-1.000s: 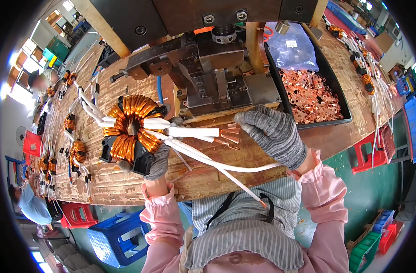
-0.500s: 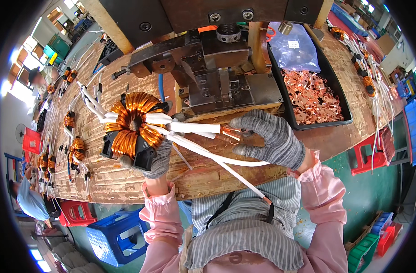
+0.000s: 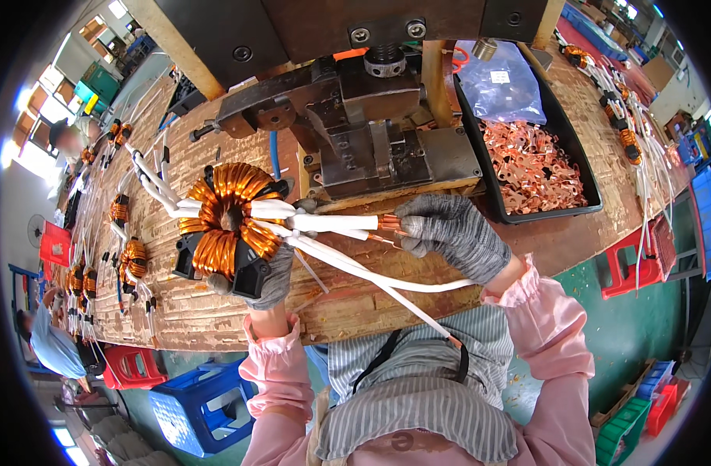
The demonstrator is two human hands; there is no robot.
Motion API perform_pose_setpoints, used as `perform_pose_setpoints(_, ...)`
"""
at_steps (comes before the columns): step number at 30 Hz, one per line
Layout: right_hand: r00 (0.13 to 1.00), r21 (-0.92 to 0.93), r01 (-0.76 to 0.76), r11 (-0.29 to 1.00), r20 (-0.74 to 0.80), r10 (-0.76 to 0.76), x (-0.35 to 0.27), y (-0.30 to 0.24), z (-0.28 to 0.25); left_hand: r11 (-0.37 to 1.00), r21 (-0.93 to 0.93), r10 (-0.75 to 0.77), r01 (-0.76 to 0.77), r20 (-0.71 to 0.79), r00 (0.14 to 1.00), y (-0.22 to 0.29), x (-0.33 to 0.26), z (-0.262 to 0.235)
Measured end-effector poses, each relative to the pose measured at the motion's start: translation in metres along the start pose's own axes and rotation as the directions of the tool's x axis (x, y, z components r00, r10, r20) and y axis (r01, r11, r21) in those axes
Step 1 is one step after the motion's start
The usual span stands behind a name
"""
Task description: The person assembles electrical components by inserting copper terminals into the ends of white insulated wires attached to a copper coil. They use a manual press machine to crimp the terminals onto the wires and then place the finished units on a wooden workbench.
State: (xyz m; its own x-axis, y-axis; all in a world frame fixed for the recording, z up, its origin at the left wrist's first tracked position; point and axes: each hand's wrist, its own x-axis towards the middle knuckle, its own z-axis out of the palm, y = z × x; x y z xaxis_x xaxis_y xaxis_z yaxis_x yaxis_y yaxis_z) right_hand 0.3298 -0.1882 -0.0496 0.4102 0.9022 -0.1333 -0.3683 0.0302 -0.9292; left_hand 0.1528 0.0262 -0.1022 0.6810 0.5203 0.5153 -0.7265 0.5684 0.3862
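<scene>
My left hand (image 3: 271, 273), in a grey knit glove, holds a large copper-wound ring coil (image 3: 225, 217) on a black base above the wooden bench. White-sleeved leads (image 3: 332, 224) run from the coil to the right. My right hand (image 3: 455, 234), also gloved, pinches the bare copper ends of those leads (image 3: 388, 225) just in front of the dark metal press (image 3: 371, 132). More white leads (image 3: 386, 278) hang from the coil toward my lap.
A black tray (image 3: 585, 190) with several copper lugs and a plastic bag stands right of the press. Several finished coils (image 3: 130, 256) lie along the bench's left side. Red and blue stools and crates stand on the green floor. Another person sits at lower left.
My right hand has slid along the white leads to their bare copper ends and brought them closer to the press. The coil has tipped slightly in my left hand.
</scene>
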Motion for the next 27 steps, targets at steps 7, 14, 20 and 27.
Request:
perform_pose_setpoints(7, 0.996, -0.129, 0.079, 0.988, -0.037, -0.084, 0.006, 0.0, -0.01, 0.97, 0.243, -0.028, 0.029, -0.006, 1.0, 0.014, -0.004, -0.019)
perform_pose_setpoints(14, 0.978, -0.125, 0.201, 0.972, -0.025, -0.206, 0.013, -0.008, -0.018, 0.968, 0.251, -0.049, -0.016, 0.248, 0.968, 0.01, 0.022, 0.004)
perform_pose_setpoints(20, 0.982, -0.047, 0.186, 0.981, -0.026, -0.187, 0.02, -0.015, -0.023, 0.946, 0.303, 0.084, -0.113, 0.109, 0.99, 0.003, 0.029, 0.014)
perform_pose_setpoints(27, 0.988, 0.052, 0.156, 0.986, -0.027, -0.155, 0.029, -0.018, -0.029, 0.853, 0.509, 0.166, -0.116, -0.053, 0.985, 0.004, 0.029, 0.011)
